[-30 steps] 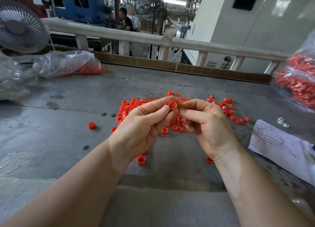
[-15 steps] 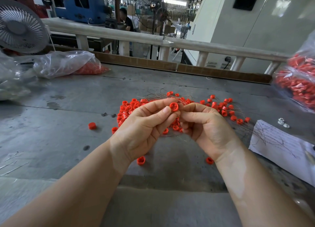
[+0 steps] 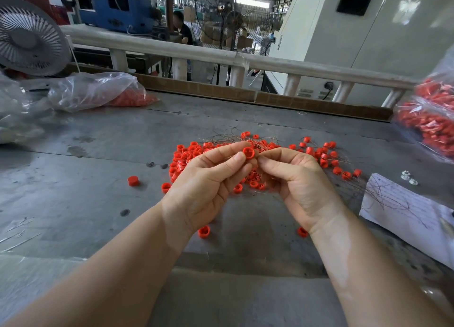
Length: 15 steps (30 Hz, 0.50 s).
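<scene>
In the head view, your left hand pinches one red cap between thumb and forefinger at the centre of the frame. Its open side faces you, raised above the pile of caps on the grey table. Your right hand meets it from the right, thumb and forefinger closed on what seems to be a thin wire, though it is too fine to be sure. You are likely at the threading step. Next, steer the wire end into the cap with a small, steady push. The lower frame gives you open room. The paper sheet at lower right and the bag at the right edge sit well apart.
</scene>
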Tool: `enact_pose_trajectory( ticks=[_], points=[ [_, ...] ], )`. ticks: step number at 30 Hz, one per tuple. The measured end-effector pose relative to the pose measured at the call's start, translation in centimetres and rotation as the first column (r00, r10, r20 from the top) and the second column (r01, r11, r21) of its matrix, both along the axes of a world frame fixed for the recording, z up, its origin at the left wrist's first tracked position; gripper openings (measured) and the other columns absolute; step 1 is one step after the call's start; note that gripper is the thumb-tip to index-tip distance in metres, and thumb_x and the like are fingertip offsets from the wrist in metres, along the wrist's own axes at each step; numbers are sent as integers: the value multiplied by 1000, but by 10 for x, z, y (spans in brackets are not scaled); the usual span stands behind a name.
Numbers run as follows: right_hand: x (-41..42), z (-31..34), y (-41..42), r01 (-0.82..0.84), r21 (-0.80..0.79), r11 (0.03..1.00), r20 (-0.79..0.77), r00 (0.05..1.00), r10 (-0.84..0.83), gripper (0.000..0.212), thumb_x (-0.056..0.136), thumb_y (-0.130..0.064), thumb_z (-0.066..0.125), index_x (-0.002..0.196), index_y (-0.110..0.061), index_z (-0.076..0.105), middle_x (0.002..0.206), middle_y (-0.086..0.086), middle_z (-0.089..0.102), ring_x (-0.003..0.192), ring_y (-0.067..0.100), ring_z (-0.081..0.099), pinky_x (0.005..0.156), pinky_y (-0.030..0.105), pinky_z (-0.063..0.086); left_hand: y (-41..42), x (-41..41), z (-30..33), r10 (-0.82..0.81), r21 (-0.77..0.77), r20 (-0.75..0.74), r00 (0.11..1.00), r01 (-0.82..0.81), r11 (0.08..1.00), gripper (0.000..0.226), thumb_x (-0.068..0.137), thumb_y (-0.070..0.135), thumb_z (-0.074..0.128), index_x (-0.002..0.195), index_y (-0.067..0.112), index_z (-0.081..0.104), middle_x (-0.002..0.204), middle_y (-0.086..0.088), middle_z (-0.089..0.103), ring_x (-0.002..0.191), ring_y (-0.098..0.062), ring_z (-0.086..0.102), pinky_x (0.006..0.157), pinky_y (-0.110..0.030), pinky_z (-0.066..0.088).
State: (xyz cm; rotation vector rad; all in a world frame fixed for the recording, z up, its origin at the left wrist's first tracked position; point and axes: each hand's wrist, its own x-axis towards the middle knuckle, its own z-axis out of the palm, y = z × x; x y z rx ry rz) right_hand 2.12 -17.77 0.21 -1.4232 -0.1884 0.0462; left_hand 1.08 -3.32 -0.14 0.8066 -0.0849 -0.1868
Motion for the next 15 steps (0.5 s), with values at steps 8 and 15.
enact_pose_trajectory(
  ticks=[8, 15],
  points=[
    [-1, 2, 0, 40, -23, 999, -9, 999, -41, 3, 65, -16, 67, 64, -15, 68, 57, -3, 60, 52, 4, 49, 51, 16, 39, 2, 0, 2, -42, -3, -30, 999, 42, 999, 23, 68, 1, 57, 80, 4, 76, 83, -13, 73, 77, -16, 72, 62, -15, 55],
    [-1, 3, 1, 79, -46, 996, 24, 997, -78, 24, 82, 0, 59, 63, -15, 66, 54, -3, 57, 50, 5, 46, 50, 16, 37, 4, -1, 3, -46, 33, -15, 999, 47, 998, 24, 66, 2, 59, 82, 5, 76, 82, -11, 73, 78, -14, 72, 62, -14, 54]
  ],
)
